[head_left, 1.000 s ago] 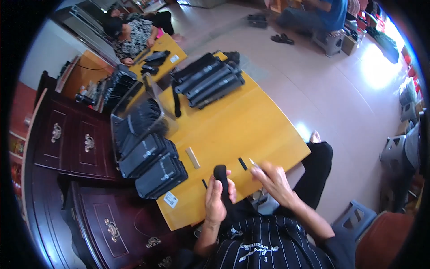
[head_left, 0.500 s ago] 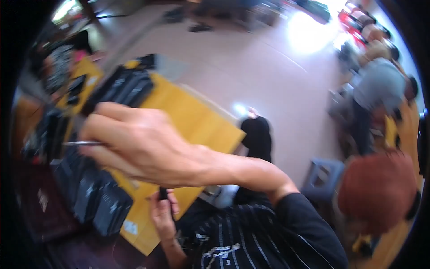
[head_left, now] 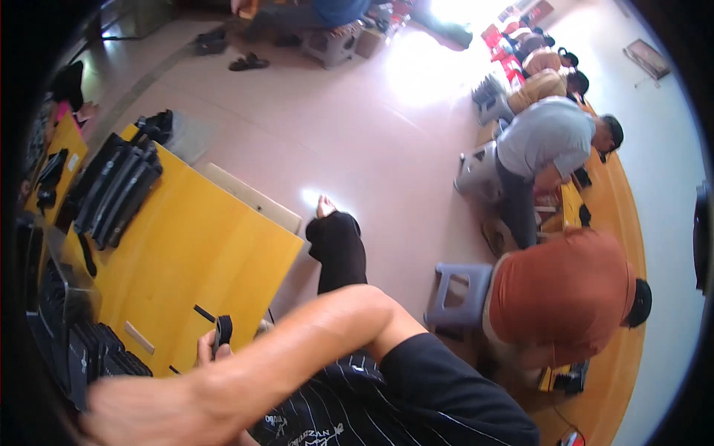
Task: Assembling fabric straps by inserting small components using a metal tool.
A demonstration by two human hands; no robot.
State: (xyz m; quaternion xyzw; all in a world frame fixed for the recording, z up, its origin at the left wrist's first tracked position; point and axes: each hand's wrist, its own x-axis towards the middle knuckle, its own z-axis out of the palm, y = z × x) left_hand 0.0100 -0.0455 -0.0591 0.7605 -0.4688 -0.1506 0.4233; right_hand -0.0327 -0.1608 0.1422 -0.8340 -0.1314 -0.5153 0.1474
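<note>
In the head view, the work looks partway along: a black piece (head_left: 224,331) is up in the left hand (head_left: 205,348) and not yet set down, held just over the near part of the yellow counter (head_left: 212,238). The left hand's grip is clamped on it, fingers to one side and thumb to the other. A black strip (head_left: 204,313) and a pale strip (head_left: 140,337) lie loose on the counter, seemingly unused so far; how many pieces are left cannot be told. Dark packs (head_left: 119,189) stand in a row at the far left, perhaps finished ones (a guess from their neat order).

The piece's long axis runs nearly upright in the view, its blunt top pointing away from the wearer; the lower end is hidden. The right hand (head_left: 141,409) reaches across to the lower left, blurred, so its grip cannot be told.
</note>
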